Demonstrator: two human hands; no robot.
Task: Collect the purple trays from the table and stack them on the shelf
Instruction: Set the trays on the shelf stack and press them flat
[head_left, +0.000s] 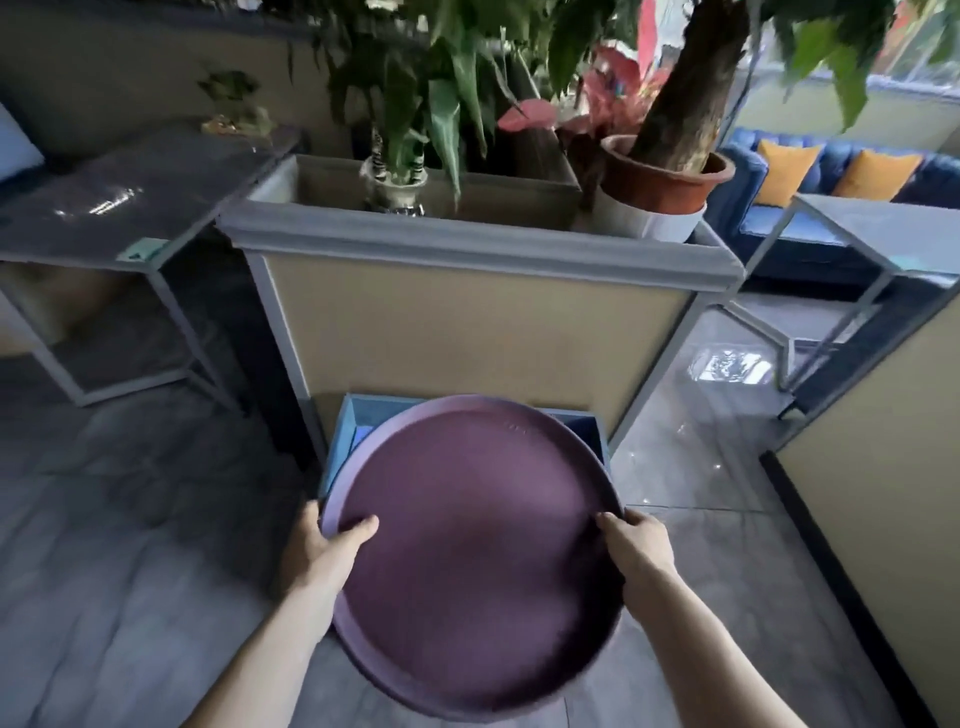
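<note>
A large round purple tray fills the lower middle of the head view, held level above the floor. My left hand grips its left rim, thumb on the inside of the tray. My right hand grips the right rim in the same way. Under the tray's far edge stands a low blue box-like shelf, mostly hidden by the tray; what lies inside it cannot be made out.
Behind the blue shelf rises a tan planter divider with a grey rim and potted plants. A dark table stands at left, a glass-topped table and blue sofa at right. A tan partition borders the right side.
</note>
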